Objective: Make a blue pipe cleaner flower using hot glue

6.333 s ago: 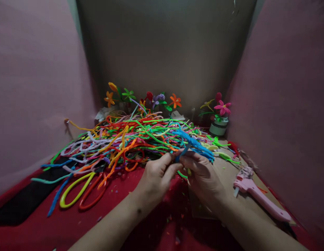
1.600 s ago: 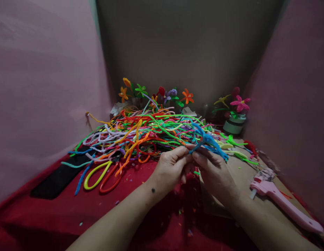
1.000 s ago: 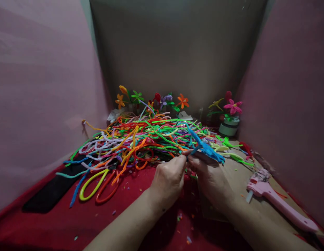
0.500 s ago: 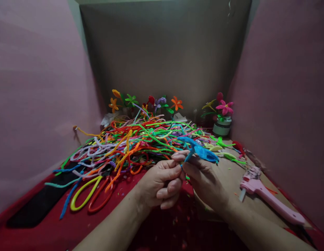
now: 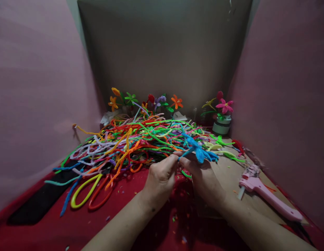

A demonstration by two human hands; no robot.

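Between my hands is a blue pipe-cleaner flower (image 5: 199, 150), its petals pointing up and to the right. My left hand (image 5: 162, 176) is closed, thumb and fingertips pinched at the lower end of the blue stem. Close beside it, my right hand (image 5: 203, 177) is shut on the same stem below the petals, partly hiding it. The fingertips of both hands nearly meet. Just beyond them lies a big heap of colourful pipe cleaners (image 5: 141, 139).
Scissors with yellow and red handles (image 5: 86, 195) lie left, by a black strip (image 5: 33, 205). A pink glue gun (image 5: 269, 198) rests on cardboard (image 5: 224, 174) at right. Finished flowers (image 5: 177, 101) and a potted pink flower (image 5: 224, 106) stand at the back.
The blue flower has turned, so its petals now face differently. My left hand has rolled over, its back now upward with the fingers tucked from sight.
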